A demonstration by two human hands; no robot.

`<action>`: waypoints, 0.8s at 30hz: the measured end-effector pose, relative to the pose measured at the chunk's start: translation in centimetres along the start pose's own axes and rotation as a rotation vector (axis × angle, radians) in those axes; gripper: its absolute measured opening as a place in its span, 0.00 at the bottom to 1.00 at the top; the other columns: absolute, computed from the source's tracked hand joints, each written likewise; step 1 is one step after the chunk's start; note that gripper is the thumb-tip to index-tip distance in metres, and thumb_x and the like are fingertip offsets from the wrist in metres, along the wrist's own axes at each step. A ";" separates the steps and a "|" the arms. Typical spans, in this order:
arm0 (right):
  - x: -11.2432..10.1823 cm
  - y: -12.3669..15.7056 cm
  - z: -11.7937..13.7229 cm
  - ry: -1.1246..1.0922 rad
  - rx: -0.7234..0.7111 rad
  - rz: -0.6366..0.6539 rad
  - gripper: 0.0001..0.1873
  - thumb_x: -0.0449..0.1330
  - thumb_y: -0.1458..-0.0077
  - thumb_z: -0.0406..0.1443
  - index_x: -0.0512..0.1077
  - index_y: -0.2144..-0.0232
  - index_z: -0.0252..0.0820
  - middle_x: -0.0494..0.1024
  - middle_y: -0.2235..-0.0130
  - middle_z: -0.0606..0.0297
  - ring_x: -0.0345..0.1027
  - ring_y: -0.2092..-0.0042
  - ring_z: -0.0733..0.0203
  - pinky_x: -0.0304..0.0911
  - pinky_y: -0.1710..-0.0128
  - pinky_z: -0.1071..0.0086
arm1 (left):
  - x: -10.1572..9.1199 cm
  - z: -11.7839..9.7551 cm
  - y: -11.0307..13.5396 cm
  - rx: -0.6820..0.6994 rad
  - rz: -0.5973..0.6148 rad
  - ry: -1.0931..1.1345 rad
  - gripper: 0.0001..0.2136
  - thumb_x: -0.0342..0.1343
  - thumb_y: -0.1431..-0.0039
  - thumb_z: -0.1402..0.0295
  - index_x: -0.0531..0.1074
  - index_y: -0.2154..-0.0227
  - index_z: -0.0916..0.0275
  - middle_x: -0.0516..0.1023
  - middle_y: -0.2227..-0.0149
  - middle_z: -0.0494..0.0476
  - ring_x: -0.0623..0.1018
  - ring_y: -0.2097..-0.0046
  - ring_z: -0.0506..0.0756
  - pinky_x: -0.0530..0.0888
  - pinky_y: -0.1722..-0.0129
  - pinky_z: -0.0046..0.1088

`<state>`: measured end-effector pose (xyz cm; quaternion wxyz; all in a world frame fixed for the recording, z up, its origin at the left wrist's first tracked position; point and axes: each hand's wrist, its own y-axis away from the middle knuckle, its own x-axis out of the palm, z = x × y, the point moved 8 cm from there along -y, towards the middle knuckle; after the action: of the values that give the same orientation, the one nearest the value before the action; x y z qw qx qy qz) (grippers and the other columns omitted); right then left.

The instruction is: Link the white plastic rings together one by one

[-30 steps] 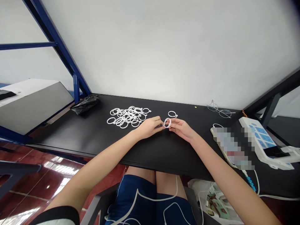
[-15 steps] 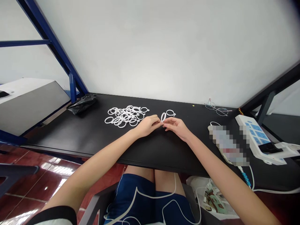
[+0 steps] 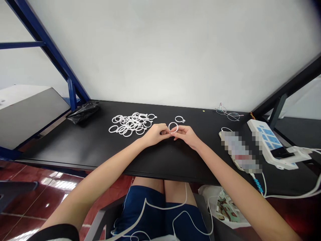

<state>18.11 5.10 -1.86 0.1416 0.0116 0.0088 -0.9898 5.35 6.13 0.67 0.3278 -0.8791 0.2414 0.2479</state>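
Note:
Between my hands stands a white curtain ring (image 3: pixel 173 123), its round opening facing me and its lower edge at my fingertips. My left hand (image 3: pixel 156 134) pinches the ring's bottom from the left. From the right, the fingers of my right hand (image 3: pixel 187 136) close on it too; the small eyelet is hidden by the fingertips. Just beyond my right hand lies a single white curtain ring (image 3: pixel 179 116) with its eyelet to the right. A loose pile of similar rings (image 3: pixel 132 126) spreads on the black table (image 3: pixel 105 147), left of my left hand.
A black plastic bag (image 3: pixel 82 112) lies at the far left. Eyeglasses (image 3: pixel 233 116) rest near the wall. At right are a cabled phone (image 3: pixel 238 152) and a white power strip (image 3: pixel 269 140). White cable (image 3: pixel 163 210) crosses my lap.
The held curtain ring has turned from nearly edge-on to facing me. Both hands keep their pinch on it. The whole view has shifted slightly; the pile and the single ring lie as before.

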 end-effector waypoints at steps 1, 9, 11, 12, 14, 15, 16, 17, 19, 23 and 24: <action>0.0 0.0 0.0 0.001 0.001 -0.010 0.15 0.72 0.59 0.42 0.78 0.69 0.40 0.79 0.69 0.64 0.72 0.64 0.60 0.69 0.67 0.67 | 0.0 -0.1 0.0 -0.002 -0.004 0.011 0.11 0.59 0.40 0.63 0.72 0.74 0.64 0.68 0.75 0.49 0.67 0.73 0.47 0.65 0.71 0.23; -0.3 -0.1 0.1 -0.044 0.008 -0.051 0.17 0.71 0.57 0.46 0.76 0.69 0.40 0.77 0.67 0.65 0.71 0.67 0.64 0.69 0.69 0.69 | -0.2 -0.6 0.0 -0.019 0.011 0.035 0.09 0.60 0.42 0.62 0.74 0.69 0.64 0.71 0.73 0.50 0.70 0.72 0.47 0.68 0.71 0.23; -0.4 -0.2 -0.1 -0.063 0.017 -0.051 0.17 0.70 0.56 0.45 0.75 0.69 0.41 0.75 0.70 0.66 0.69 0.69 0.66 0.69 0.69 0.69 | -0.3 -0.7 0.0 -0.009 -0.001 0.025 0.07 0.59 0.42 0.64 0.74 0.68 0.63 0.71 0.72 0.51 0.71 0.71 0.48 0.70 0.69 0.24; -0.4 -0.2 -0.2 -0.071 0.023 -0.048 0.17 0.70 0.56 0.45 0.75 0.69 0.41 0.74 0.71 0.67 0.67 0.70 0.66 0.69 0.69 0.69 | -0.5 -0.7 0.0 -0.005 -0.021 0.018 0.06 0.58 0.42 0.66 0.73 0.67 0.63 0.71 0.71 0.51 0.71 0.70 0.48 0.71 0.68 0.25; -0.4 -0.3 -0.4 -0.079 0.037 -0.033 0.16 0.70 0.55 0.45 0.75 0.69 0.41 0.71 0.73 0.69 0.65 0.71 0.68 0.69 0.69 0.69 | -1.2 -0.6 0.1 -0.004 -0.091 -0.010 0.03 0.56 0.43 0.71 0.70 0.65 0.63 0.71 0.68 0.52 0.72 0.68 0.49 0.72 0.65 0.26; -0.4 -0.3 -0.5 -0.084 0.044 -0.033 0.16 0.70 0.55 0.45 0.75 0.68 0.41 0.70 0.74 0.70 0.63 0.72 0.68 0.68 0.70 0.70 | -1.5 -0.5 0.1 -0.003 -0.128 -0.033 0.05 0.55 0.44 0.74 0.69 0.64 0.62 0.71 0.65 0.53 0.72 0.67 0.49 0.73 0.64 0.27; -0.4 -0.3 -0.5 -0.094 0.051 -0.039 0.16 0.70 0.55 0.45 0.75 0.68 0.40 0.69 0.74 0.70 0.62 0.72 0.69 0.67 0.72 0.70 | -1.8 -0.5 0.2 -0.001 -0.156 -0.058 0.09 0.54 0.46 0.76 0.68 0.62 0.62 0.71 0.62 0.54 0.72 0.65 0.50 0.73 0.63 0.28; -0.5 -0.3 -0.6 -0.108 0.059 -0.051 0.16 0.69 0.55 0.45 0.75 0.68 0.40 0.69 0.74 0.70 0.62 0.73 0.69 0.66 0.74 0.71 | -1.9 -0.5 0.2 0.004 -0.169 -0.082 0.13 0.52 0.48 0.79 0.67 0.59 0.61 0.71 0.59 0.55 0.72 0.63 0.50 0.74 0.61 0.29; -0.6 -0.4 -0.6 -0.150 0.069 -0.077 0.16 0.69 0.55 0.45 0.75 0.67 0.40 0.68 0.72 0.69 0.60 0.74 0.70 0.63 0.77 0.73 | -1.8 -0.5 0.2 0.020 -0.148 -0.108 0.20 0.50 0.49 0.81 0.66 0.53 0.60 0.70 0.54 0.58 0.73 0.59 0.52 0.74 0.59 0.30; -0.4 -0.3 -0.5 -0.214 0.095 -0.048 0.14 0.67 0.52 0.43 0.76 0.65 0.40 0.65 0.71 0.70 0.56 0.76 0.72 0.60 0.79 0.73 | -1.0 -0.6 0.2 0.043 -0.073 -0.083 0.27 0.52 0.45 0.78 0.61 0.42 0.57 0.67 0.46 0.60 0.73 0.53 0.53 0.75 0.58 0.29; -0.3 -0.3 -0.5 -0.217 0.109 -0.026 0.14 0.66 0.50 0.43 0.77 0.64 0.40 0.64 0.72 0.71 0.55 0.77 0.72 0.60 0.79 0.73 | -0.8 -0.7 0.2 0.052 -0.060 -0.073 0.27 0.53 0.43 0.76 0.60 0.40 0.56 0.67 0.44 0.60 0.73 0.52 0.54 0.75 0.58 0.30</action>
<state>18.33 5.46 -2.37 0.1281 -0.0882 -0.0602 -0.9860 4.81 5.70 1.50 0.3664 -0.8674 0.2093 0.2636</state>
